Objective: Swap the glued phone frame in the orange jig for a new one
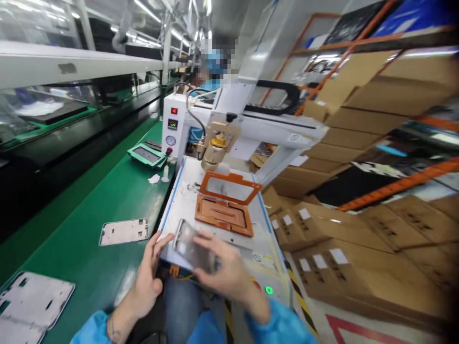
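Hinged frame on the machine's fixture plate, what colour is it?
The hinged frame is orange; it shows best in the head view.

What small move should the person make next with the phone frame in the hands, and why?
Probably the person should lower the phone frame from the right hand, with the left hand guiding its edge, into the orange fixture base. The frame is held just in front of that base, the hinged orange lid stands open, and the recess looks uncovered and unoccupied.

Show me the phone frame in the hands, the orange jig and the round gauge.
Phone frame [186, 244]: head view, on its see-through middle.
Orange jig [223, 216]: head view, on its lower plate.
Round gauge [170, 141]: head view, on its dial face.
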Motion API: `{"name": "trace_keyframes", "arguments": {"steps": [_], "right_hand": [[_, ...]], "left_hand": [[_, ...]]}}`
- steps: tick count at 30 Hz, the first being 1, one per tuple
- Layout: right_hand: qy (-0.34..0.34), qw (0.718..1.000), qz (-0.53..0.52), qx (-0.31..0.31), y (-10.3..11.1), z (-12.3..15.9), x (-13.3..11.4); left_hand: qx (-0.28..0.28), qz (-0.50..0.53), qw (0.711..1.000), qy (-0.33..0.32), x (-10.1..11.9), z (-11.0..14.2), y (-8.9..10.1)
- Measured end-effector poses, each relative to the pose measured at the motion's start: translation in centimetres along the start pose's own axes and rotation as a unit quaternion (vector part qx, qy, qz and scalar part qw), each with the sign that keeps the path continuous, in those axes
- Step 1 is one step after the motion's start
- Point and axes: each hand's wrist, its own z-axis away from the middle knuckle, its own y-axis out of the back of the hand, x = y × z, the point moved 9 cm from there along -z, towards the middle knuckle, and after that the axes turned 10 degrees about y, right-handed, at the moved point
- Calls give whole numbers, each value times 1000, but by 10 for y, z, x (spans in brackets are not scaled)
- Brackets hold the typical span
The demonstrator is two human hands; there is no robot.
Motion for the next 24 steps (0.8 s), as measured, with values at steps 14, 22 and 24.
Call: {"name": "trace_keyframes", "arguments": {"steps": [14, 22, 24], "right_hand": [[-31, 951, 230, -206, 55, -33, 151], [-9, 936, 352, 0, 121, -68, 128], [-26, 916, 392, 84, 146, -71, 127]], "left_hand": [[110, -22, 993, 44, -62, 38, 36], [45, -92, 993, 62, -60, 34, 24], [65, -84, 993, 60, -55, 36, 28]]}}
